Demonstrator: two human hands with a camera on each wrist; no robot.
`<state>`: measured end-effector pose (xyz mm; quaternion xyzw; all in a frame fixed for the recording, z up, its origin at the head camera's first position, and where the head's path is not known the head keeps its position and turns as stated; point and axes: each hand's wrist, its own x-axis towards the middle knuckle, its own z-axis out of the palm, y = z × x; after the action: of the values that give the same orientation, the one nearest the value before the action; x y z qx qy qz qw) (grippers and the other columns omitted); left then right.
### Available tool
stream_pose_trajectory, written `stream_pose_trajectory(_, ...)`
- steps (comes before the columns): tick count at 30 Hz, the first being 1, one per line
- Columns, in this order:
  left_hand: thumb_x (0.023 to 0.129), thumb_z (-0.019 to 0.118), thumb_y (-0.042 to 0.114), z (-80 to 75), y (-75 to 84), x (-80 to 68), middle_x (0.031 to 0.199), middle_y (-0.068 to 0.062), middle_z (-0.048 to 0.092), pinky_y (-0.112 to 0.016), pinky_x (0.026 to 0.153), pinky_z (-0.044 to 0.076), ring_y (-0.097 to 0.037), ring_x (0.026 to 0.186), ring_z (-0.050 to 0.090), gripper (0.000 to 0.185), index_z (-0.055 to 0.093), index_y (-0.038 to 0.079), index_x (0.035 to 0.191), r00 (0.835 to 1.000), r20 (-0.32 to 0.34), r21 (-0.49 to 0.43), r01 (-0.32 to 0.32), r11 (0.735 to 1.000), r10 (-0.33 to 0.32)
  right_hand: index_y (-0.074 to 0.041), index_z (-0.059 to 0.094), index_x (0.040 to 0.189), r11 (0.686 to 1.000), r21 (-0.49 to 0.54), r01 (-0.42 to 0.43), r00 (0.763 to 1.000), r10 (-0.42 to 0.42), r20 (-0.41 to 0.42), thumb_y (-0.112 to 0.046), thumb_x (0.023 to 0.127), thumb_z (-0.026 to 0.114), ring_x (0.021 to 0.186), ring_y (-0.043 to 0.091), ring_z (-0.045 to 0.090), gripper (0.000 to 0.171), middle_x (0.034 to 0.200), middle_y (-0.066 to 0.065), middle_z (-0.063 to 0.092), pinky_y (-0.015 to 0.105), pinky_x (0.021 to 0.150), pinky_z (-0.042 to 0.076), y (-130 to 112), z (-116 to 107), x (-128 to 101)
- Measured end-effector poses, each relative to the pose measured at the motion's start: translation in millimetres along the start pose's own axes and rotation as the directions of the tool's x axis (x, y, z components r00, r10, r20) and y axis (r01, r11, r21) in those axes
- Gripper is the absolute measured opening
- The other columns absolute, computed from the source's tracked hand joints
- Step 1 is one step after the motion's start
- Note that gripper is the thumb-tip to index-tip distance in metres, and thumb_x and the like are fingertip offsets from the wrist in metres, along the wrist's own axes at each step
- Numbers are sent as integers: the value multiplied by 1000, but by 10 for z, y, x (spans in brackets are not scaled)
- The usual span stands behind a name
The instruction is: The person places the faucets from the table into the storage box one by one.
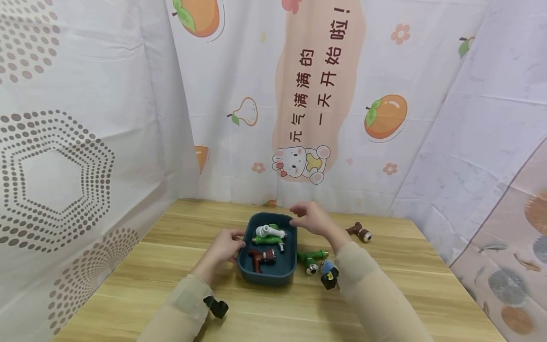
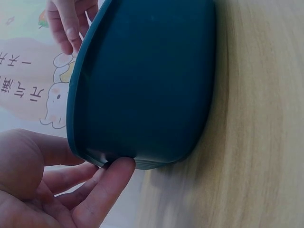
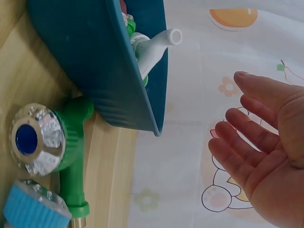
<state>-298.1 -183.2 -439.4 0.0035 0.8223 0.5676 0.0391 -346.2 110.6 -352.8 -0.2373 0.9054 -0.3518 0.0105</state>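
Observation:
A dark blue-green tray (image 1: 287, 278) sits mid-table and holds a white tap (image 1: 269, 232), a green tap (image 1: 267, 241) and a brown tap (image 1: 261, 258). My left hand (image 1: 226, 246) rests against the tray's left side, its fingertips (image 2: 114, 178) touching the rim (image 2: 76, 109). My right hand (image 1: 311, 217) hovers open over the tray's far right corner, holding nothing, its fingers (image 3: 247, 142) straight beside the tray (image 3: 95, 57). The white tap (image 3: 154, 47) sticks up over the tray's edge in the right wrist view.
A green tap (image 1: 313, 261) with a chrome handle (image 3: 35, 140) lies right of the tray, a blue-topped part (image 1: 328, 267) beside it. Another brown tap (image 1: 359, 232) lies at the far right. Printed curtains wall the table on three sides.

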Motion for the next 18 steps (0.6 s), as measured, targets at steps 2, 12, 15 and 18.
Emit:
stream_pose_trajectory(2, 95, 60, 0, 2, -5, -1, 112, -22, 68, -42, 54, 60, -31, 80, 70, 44, 58, -4, 139, 1000, -1, 1, 2, 1000, -2, -9, 70, 127, 1000, 3, 3, 1000, -3, -4, -20, 94, 75, 116, 28, 62, 35, 125, 8, 69, 47, 97, 54, 17, -23, -19)
stream_pose_trajectory(12, 96, 59, 0, 14, -10, 2, 113, -22, 67, -42, 54, 60, -31, 81, 70, 43, 58, -4, 139, 1000, 2, -11, 6, 1000, -6, -7, 69, 129, 1000, 6, 19, 999, -19, -31, -20, 93, 75, 117, 31, 61, 39, 128, 11, 67, 50, 97, 53, 114, -152, -125)
stream_pose_trajectory(15, 96, 59, 0, 11, -8, 2, 113, -21, 67, -42, 55, 60, -31, 82, 69, 43, 58, -3, 139, 1000, 1, -11, 10, 1000, -10, -7, 68, 129, 1000, 12, 21, 999, -20, -35, -21, 93, 76, 118, 31, 60, 40, 129, 11, 67, 50, 98, 52, 141, -197, -164)
stream_pose_trajectory(18, 96, 60, 1, 6, -9, 6, 113, -21, 67, -42, 55, 60, -32, 83, 69, 43, 58, -3, 139, 1000, 2, -8, 10, 1000, -10, -6, 68, 130, 999, 13, 33, 999, -33, -36, -21, 93, 75, 118, 31, 60, 41, 129, 12, 67, 51, 98, 52, 179, -236, -197)
